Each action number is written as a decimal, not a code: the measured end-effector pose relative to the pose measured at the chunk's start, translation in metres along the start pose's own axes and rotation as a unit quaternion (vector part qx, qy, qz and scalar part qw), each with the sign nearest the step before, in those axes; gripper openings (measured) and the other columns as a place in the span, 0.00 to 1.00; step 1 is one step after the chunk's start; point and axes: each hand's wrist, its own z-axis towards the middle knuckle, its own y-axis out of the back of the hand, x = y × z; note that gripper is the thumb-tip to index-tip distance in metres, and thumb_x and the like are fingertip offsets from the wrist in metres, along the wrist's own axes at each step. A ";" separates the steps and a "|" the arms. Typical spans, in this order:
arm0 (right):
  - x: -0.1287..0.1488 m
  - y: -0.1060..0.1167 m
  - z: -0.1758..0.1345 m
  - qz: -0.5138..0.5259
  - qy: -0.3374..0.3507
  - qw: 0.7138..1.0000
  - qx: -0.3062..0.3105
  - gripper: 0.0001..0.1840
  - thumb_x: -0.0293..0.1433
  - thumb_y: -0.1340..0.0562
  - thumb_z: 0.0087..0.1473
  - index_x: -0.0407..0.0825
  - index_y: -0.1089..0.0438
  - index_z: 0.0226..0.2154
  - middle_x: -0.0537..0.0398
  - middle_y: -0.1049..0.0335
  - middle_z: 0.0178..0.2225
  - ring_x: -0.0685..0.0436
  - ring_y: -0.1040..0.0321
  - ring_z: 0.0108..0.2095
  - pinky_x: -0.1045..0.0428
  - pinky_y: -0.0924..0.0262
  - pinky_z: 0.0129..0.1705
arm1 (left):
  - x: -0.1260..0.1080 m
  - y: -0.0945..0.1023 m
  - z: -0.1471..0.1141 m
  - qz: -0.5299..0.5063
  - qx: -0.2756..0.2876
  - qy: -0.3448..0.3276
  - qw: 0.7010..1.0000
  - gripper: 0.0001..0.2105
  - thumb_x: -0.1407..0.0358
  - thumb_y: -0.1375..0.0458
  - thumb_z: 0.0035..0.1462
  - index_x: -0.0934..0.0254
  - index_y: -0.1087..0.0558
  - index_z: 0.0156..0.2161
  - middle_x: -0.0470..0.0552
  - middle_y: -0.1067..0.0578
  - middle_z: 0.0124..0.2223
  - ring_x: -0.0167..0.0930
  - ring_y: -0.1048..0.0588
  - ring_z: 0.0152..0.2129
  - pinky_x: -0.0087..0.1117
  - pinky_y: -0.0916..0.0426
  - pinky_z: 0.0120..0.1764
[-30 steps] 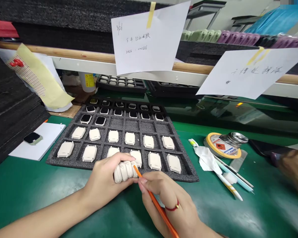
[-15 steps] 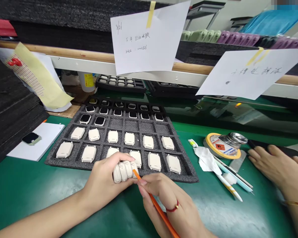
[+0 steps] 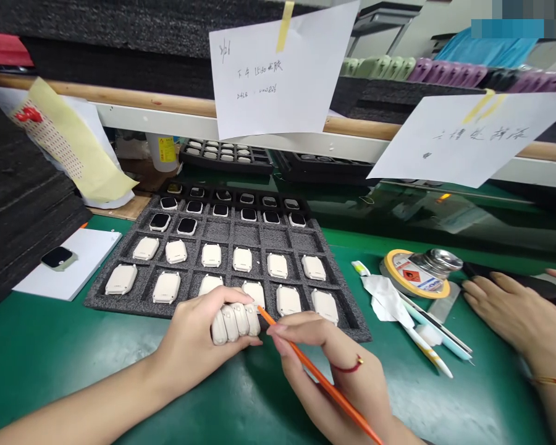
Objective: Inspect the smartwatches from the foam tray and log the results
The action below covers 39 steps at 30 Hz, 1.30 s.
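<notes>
My left hand [image 3: 204, 334] is closed around a row of several off-white smartwatch cases [image 3: 232, 324], pressed side by side with their edges facing me. Between thumb and fingers of my right hand [image 3: 324, 364] is a thin orange stick [image 3: 324, 380], held like a pen. Its tip meets or nearly meets the upper edge of the rightmost held case. Just behind both hands lies a black foam tray [image 3: 266, 233]. White watch cases [image 3: 242, 259] lie face down in its near rows, and dark-screened watches [image 3: 186, 226] fill pockets farther back.
At right sit a yellow-rimmed dispenser bottle [image 3: 417, 272], a crumpled wipe [image 3: 382, 298] and a toothbrush [image 3: 429, 352]. A co-worker's hand [image 3: 505, 309] rests beyond them. A green watch [image 3: 59, 258] lies on white paper at left. Paper notes [image 3: 282, 74] hang from the shelf.
My right hand has shifted right, drawing the orange stick's tip from the rightmost case's face to its upper edge. My left hand keeps its hold almost in place.
</notes>
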 end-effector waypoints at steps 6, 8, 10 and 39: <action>0.002 0.008 0.005 0.020 0.020 0.999 0.021 0.14 0.17 0.40 0.56 0.48 0.30 0.43 0.52 0.25 0.36 0.48 0.25 0.36 0.56 0.28 0.39 | -0.003 0.001 0.001 -0.011 -0.004 -0.007 1.000 0.14 0.65 0.34 0.54 0.55 0.29 0.45 0.42 0.20 0.46 0.30 0.21 0.44 0.26 0.28 0.44; 0.003 0.006 0.004 0.017 0.020 1.000 0.017 0.14 0.17 0.40 0.56 0.48 0.31 0.42 0.53 0.25 0.35 0.48 0.25 0.35 0.56 0.28 0.37 | -0.002 0.002 0.001 -0.011 -0.001 -0.007 1.000 0.13 0.65 0.34 0.54 0.54 0.29 0.45 0.42 0.20 0.47 0.30 0.21 0.45 0.26 0.28 0.45; 0.002 0.004 0.003 0.013 0.019 1.000 0.008 0.14 0.17 0.41 0.56 0.48 0.32 0.41 0.53 0.25 0.33 0.49 0.25 0.34 0.55 0.28 0.36 | -0.001 0.001 0.001 -0.006 -0.002 -0.007 1.000 0.14 0.65 0.34 0.54 0.54 0.29 0.45 0.42 0.20 0.47 0.29 0.22 0.45 0.25 0.28 0.45; 0.008 -0.009 -0.005 -0.121 0.080 0.989 0.003 0.12 0.15 0.42 0.55 0.47 0.37 0.36 0.50 0.29 0.27 0.48 0.29 0.28 0.54 0.32 0.29 | 0.002 -0.002 0.001 0.021 -0.010 0.010 1.000 0.16 0.65 0.33 0.52 0.55 0.29 0.45 0.42 0.20 0.47 0.30 0.21 0.42 0.28 0.28 0.43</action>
